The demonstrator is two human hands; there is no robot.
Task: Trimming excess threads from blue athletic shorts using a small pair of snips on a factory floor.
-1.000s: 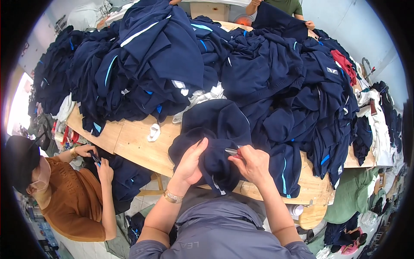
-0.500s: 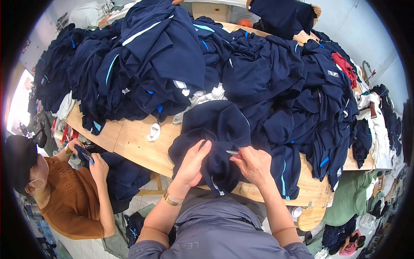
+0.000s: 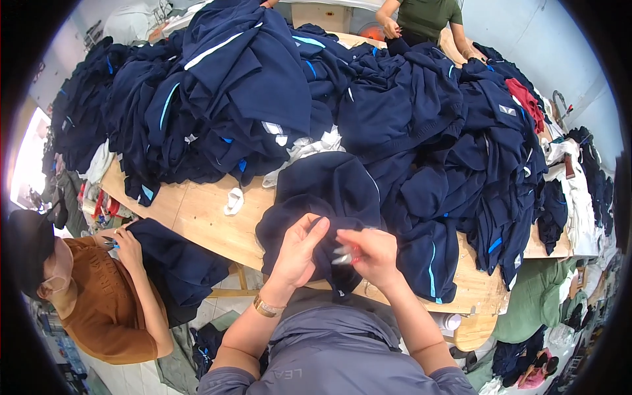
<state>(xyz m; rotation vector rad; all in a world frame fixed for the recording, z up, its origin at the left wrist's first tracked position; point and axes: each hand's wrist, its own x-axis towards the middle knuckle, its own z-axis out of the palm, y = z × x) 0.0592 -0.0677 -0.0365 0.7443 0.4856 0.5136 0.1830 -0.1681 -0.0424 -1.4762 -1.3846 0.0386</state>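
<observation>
Plainly, the navy garment (image 3: 322,181) lies bunched at the near edge of the pale wooden desk (image 3: 224,227), directly before the person. Its cloth is dark, matt and softly rumpled, rounded into loose folds, with a thin pale line down its right side and a small pale spot near its lower end. The left hand (image 3: 297,255) grips a fold between thumb and fingers. The right hand (image 3: 374,258) is closed around small red-handled snips (image 3: 345,254), their pale blades blurred, just beside the left hand.
</observation>
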